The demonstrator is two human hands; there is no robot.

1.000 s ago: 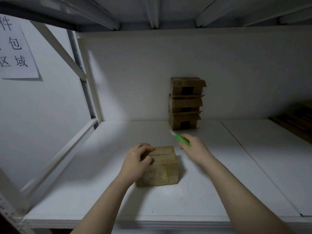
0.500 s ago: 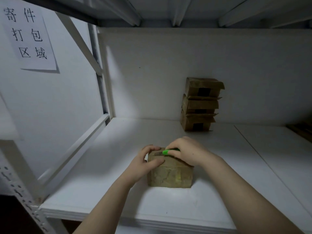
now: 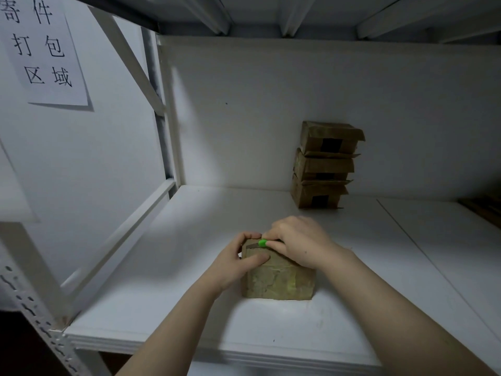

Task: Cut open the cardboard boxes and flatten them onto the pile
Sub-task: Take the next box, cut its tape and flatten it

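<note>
We have the small cardboard box (image 3: pixel 279 280) near the front of the white shelf board (image 3: pixel 176 308), with both hands on its top.

- Left hand (image 3: pixel 233 263) grips the box's upper left edge, fingers curled over the far corner and thumb pressed on the top face.
- Right hand (image 3: pixel 298 244) is closed round a green utility knife (image 3: pixel 262 243) lying along the top. Only the green end shows, and we can't make out the blade.

Risks as we see them:
- Left fingertips (image 3: pixel 250 236) sit just beside the knife's green end. If the stroke runs leftward or the blade jumps out of the tape, it goes straight into them.
- The box looks light and the shelf smooth. A hard pull could slide or tip it, since only the left hand steadies it.
- The light is dim and the right hand hides the seam, so it's easy to miss the tape line or cut too deep.

A stack of three boxes (image 3: pixel 324 166) stands at the back wall, well apart. The dark brown edge at far right (image 3: pixel 485 210) may be the pile, but we can't tell.
</note>
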